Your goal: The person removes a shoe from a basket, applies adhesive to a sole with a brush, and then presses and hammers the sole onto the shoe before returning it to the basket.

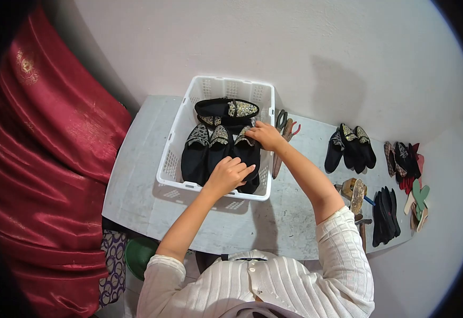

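A white plastic basket [163, 159] stands on the table with several black shoes in it, their toes decorated with gold and silver beadwork. One shoe [226, 109] lies sideways across the far end, over another. Nearer me, several shoes are lined up with toes pointing away, among them a left one [194, 159] and a right one [247, 151]. My right hand [265, 135] is closed over the beaded toe of that right shoe. At its heel end is my left hand [229, 175], fingers bent down on the shoe; its fingertips are partly hidden.
Pliers [282, 121] and other hand tools lie against the basket's right side. Farther right on the table [306, 212] are black beaded shoes [351, 148], black shoe pieces [385, 217], a hammer [362, 233] and green soles [418, 199]. A red curtain [56, 175] hangs at left.
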`<state>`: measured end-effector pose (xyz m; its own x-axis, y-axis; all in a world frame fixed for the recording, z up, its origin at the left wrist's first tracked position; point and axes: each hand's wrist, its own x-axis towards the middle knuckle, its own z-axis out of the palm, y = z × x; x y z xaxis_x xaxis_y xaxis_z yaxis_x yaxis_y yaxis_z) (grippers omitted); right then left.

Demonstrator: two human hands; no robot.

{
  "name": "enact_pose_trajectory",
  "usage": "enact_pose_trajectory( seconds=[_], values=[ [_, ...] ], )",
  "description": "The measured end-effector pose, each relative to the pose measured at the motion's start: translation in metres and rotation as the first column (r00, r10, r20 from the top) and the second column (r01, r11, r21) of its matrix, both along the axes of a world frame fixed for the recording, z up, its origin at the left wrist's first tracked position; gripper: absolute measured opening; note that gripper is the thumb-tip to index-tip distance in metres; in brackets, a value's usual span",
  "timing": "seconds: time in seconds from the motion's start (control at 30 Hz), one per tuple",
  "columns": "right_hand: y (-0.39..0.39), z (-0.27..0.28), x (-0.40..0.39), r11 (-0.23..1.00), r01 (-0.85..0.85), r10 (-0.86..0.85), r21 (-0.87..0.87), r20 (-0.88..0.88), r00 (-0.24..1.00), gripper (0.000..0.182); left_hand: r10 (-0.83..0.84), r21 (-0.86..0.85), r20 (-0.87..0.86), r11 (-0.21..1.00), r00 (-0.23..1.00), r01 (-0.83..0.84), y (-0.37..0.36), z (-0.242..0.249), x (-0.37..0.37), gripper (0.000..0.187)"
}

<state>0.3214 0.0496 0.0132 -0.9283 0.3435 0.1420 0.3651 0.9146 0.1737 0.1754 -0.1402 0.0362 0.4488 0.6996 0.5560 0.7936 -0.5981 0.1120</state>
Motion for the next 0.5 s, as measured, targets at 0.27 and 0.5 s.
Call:
enact_pose_trajectory(
  seconds=[0.27,0.5],
  values=[
    [0.001,-0.014,-0.012,0.999,0.019,-0.012,-0.048,0.133,0.991,0.025,-0.054,-0.135,-0.001,0.989,0.999,0.053,0.003,-0.015,0.002,0.055],
    [-0.010,-0.008,-0.027,0.908,0.337,-0.219,-0.248,0.405,0.888,0.027,-0.126,-0.246,-0.058,0.963,0.990,0.108,0.008,-0.018,0.006,0.052]
  ],
)
